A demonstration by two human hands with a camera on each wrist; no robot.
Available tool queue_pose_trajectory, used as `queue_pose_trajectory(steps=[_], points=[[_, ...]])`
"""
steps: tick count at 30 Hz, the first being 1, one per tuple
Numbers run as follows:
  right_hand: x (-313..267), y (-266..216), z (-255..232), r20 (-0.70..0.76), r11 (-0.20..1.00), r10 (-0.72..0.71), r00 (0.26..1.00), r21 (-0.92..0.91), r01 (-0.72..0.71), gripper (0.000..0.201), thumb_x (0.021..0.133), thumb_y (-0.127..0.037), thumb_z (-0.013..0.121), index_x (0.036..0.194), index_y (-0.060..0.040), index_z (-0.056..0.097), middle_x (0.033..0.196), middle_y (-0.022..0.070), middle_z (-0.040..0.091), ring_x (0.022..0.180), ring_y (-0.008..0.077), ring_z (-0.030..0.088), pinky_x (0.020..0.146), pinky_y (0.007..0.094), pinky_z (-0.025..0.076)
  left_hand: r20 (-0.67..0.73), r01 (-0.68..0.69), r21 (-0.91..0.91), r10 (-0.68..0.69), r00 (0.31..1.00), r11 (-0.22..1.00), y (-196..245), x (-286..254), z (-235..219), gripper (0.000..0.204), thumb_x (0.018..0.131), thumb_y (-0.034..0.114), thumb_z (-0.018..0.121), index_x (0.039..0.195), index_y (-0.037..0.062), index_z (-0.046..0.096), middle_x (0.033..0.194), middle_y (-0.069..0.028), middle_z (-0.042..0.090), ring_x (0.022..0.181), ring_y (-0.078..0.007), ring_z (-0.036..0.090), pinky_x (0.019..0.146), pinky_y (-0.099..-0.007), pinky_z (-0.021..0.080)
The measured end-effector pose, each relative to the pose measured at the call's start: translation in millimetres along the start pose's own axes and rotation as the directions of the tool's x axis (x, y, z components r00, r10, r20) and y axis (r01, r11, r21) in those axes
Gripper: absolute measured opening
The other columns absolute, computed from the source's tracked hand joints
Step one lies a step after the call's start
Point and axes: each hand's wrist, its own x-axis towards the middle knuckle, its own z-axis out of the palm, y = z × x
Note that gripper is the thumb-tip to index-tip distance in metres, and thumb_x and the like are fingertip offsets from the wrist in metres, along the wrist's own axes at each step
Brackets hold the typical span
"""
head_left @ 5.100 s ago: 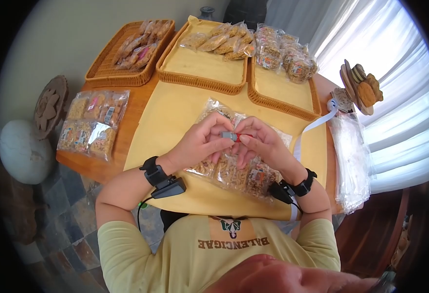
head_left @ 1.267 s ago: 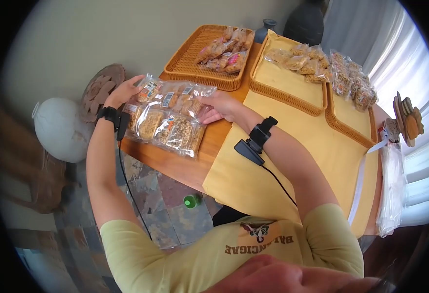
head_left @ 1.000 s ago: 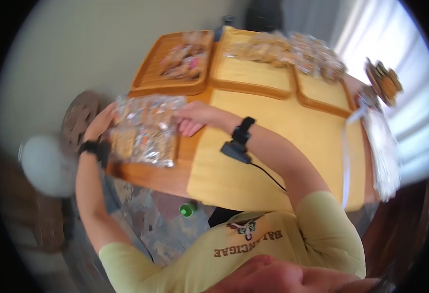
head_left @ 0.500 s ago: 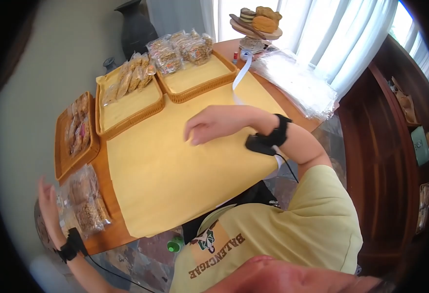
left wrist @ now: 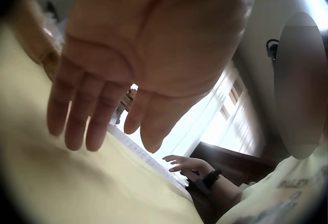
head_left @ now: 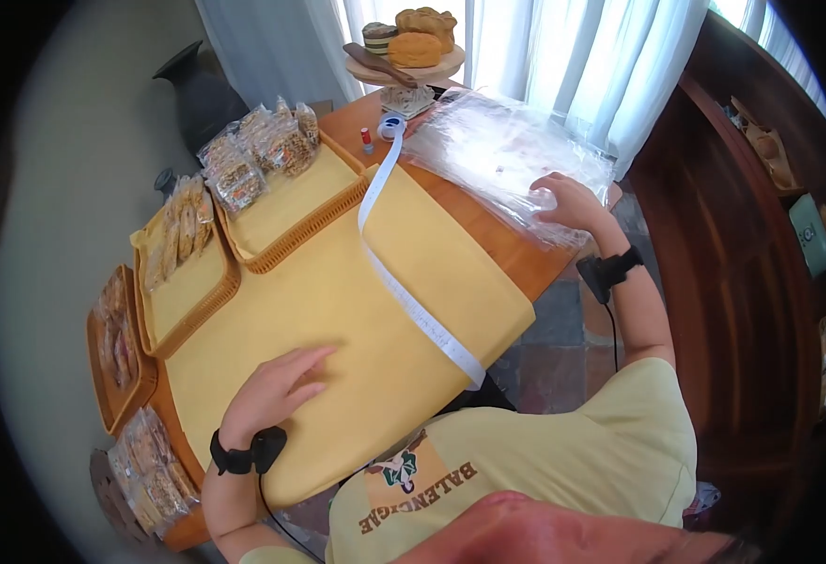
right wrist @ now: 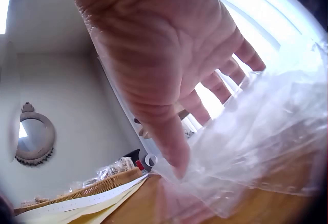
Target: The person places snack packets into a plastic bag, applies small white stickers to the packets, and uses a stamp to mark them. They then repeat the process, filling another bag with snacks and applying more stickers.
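Over the yellow sheet, the left hand is held with its fingers extended and nothing in them. Its palm fills the upper part of the left wrist view. At the table's right, the right hand is over a pile of clear plastic bags, fingers slightly bent. In the right wrist view the fingers and thumb of that hand spread at the edge of the crinkled bags; their tips appear to touch the plastic, with no grip visible.
A white measuring tape crosses the yellow sheet. Wicker trays with packaged snacks line the far left edge. A filled pack lies at the near left corner. Beyond the bags are a small red-topped item and a bread stand.
Both hands have left the filled pack at the left corner. The left hand has come over the yellow sheet, the right hand has moved right to the bags, and the view has turned right.
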Motion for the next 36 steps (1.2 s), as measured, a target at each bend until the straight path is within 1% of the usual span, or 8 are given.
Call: queue_pose_trajectory(steps=[5,12,18,20,24,27,32,36], points=[[-1,18,3,-0.180,0.989,-0.040,0.983,0.132,0.064,0.019,0.075,-0.018,0.061,0.086,-0.0037,0.066,0.086,0.0144,0.063,0.083,0.0308,0.059,0.076,0.0355,0.045,0.007,0.000,-0.041,0.000,1.000,0.999,0,19,-2,0.047,0.078,0.008,0.060,0.123,0.0058,0.046,0.095,-0.0112,0.059,0.083,-0.0220,0.058,0.077,-0.0311,0.047],[-2,19,-42,-0.352,0.987,0.048,0.935,0.163,0.011,0.019,0.081,-0.015,0.057,0.088,-0.0006,0.065,0.086,0.0143,0.064,0.078,0.0281,0.062,0.071,0.0327,0.047,0.012,0.065,-0.304,-0.065,0.998,0.951,-22,0,3,0.043,0.081,0.006,0.058,0.122,0.0055,0.047,0.093,-0.0084,0.060,0.084,-0.0166,0.058,0.078,-0.0283,0.046],[-15,-75,-80,-0.723,0.991,-0.064,0.688,0.036,0.130,0.012,0.081,-0.008,0.056,0.088,-0.0016,0.064,0.083,0.0129,0.064,0.077,0.0255,0.063,0.066,0.0285,0.047,-0.001,0.110,-0.383,-0.119,0.993,0.917,-31,-24,6,0.041,0.083,0.006,0.057,0.123,0.0063,0.048,0.093,-0.0069,0.061,0.083,-0.0150,0.057,0.077,-0.0271,0.046],[-21,-119,-75,-0.741,0.936,-0.310,0.595,-0.127,0.329,0.011,0.077,-0.004,0.057,0.085,-0.0014,0.064,0.083,0.0109,0.064,0.075,0.0256,0.063,0.064,0.0300,0.048,-0.023,0.091,-0.383,-0.108,0.994,0.919,-34,-31,7,0.041,0.083,0.008,0.057,0.123,0.0076,0.048,0.092,-0.0073,0.060,0.082,-0.0161,0.058,0.076,-0.0275,0.047],[-13,-185,-31,-0.599,0.693,-0.638,0.483,-0.173,0.700,0.013,0.067,-0.003,0.059,0.079,-0.0033,0.062,0.081,0.0060,0.061,0.070,0.0217,0.061,0.059,0.0288,0.049,-0.075,0.049,-0.351,-0.081,0.994,0.935,-36,-41,6,0.041,0.084,0.011,0.058,0.123,0.0087,0.047,0.090,-0.0078,0.060,0.080,-0.0174,0.058,0.075,-0.0277,0.047],[-10,-204,4,-0.480,0.589,-0.754,0.448,-0.191,0.786,0.012,0.066,-0.006,0.060,0.078,-0.0043,0.061,0.086,0.0048,0.059,0.080,0.0193,0.060,0.060,0.0263,0.049,-0.121,0.019,-0.313,-0.060,0.991,0.950,-41,-45,8,0.041,0.083,0.011,0.058,0.123,0.0089,0.047,0.090,-0.0075,0.060,0.079,-0.0178,0.058,0.074,-0.0278,0.047],[-3,-170,41,0.047,0.665,-0.738,0.674,-0.122,0.737,0.015,0.071,-0.013,0.063,0.085,-0.0063,0.062,0.106,0.0074,0.056,0.097,0.0241,0.055,0.076,0.0340,0.048,-0.138,0.035,-0.281,-0.077,0.987,0.959,-43,-48,7,0.042,0.082,0.012,0.058,0.123,0.0101,0.048,0.089,-0.0070,0.060,0.077,-0.0178,0.058,0.072,-0.0276,0.047],[-17,-162,39,-0.104,0.679,-0.719,0.688,0.106,0.726,0.013,0.074,-0.016,0.062,0.083,-0.0063,0.060,0.103,0.0081,0.056,0.097,0.0239,0.054,0.071,0.0350,0.048,-0.130,0.054,-0.328,-0.102,0.986,0.943,-45,-46,8,0.041,0.082,0.012,0.058,0.123,0.0104,0.048,0.088,-0.0072,0.060,0.076,-0.0173,0.057,0.072,-0.0270,0.047]])
